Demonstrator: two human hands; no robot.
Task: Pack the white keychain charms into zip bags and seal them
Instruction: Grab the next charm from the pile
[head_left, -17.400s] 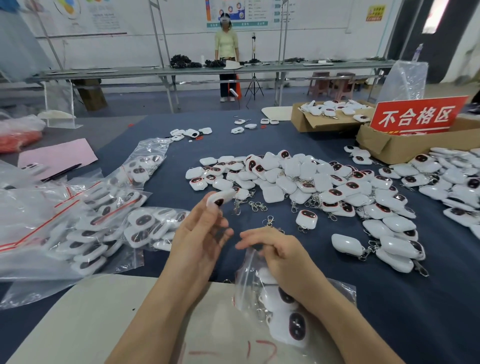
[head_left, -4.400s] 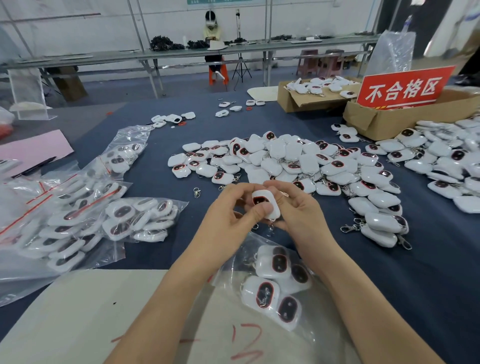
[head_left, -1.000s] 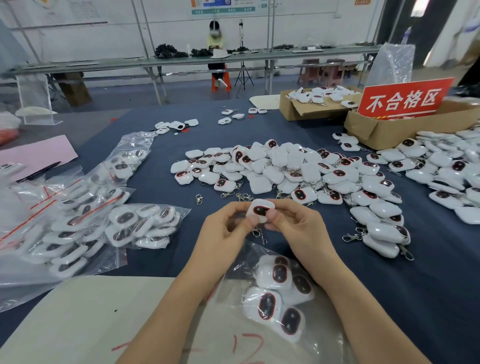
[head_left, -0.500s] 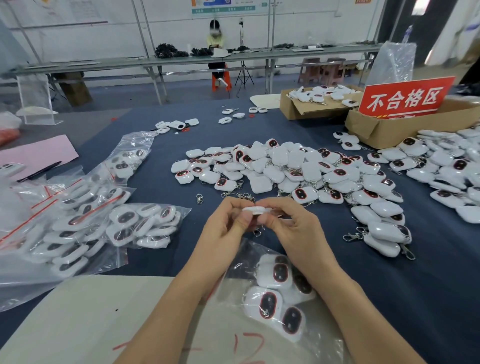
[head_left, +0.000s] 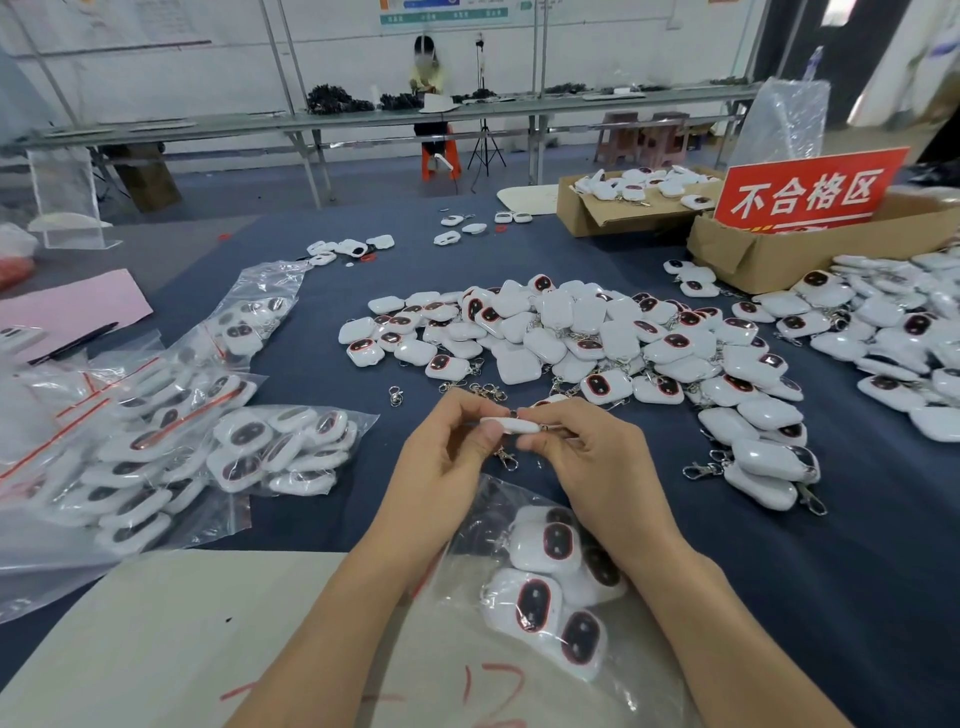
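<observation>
Here, both hands met over the near middle of the bench (head_left: 779, 597); the left hand (head_left: 441, 457) and the right hand (head_left: 597, 462) each pinched one end of a single white keychain charm (head_left: 511, 425) between thumb and curled fingers; the charm was turned edge-on and roughly level, held clear of the blue cloth; a metal clasp (head_left: 506, 460) showed just below it, between the two thumbs. Under the wrists lay a clear zip bag (head_left: 483, 499), partly on the cloth and partly on a pale board (head_left: 182, 623) at the bench's near edge; several packed charms (head_left: 545, 545) sat inside it, dark faces up; whether its mouth was open could not be told. Beyond the hands, a broad heap of loose charms (head_left: 571, 332) covered the middle of the bench and ran on toward the right edge; filled bags (head_left: 171, 447) with red strips were stacked along the left edge, overlapping one another; a pink sheet (head_left: 67, 306) lay behind them by the left edge; toward the far right corner stood a cardboard box (head_left: 769, 254) with a red sign (head_left: 810, 192) propped in it.
</observation>
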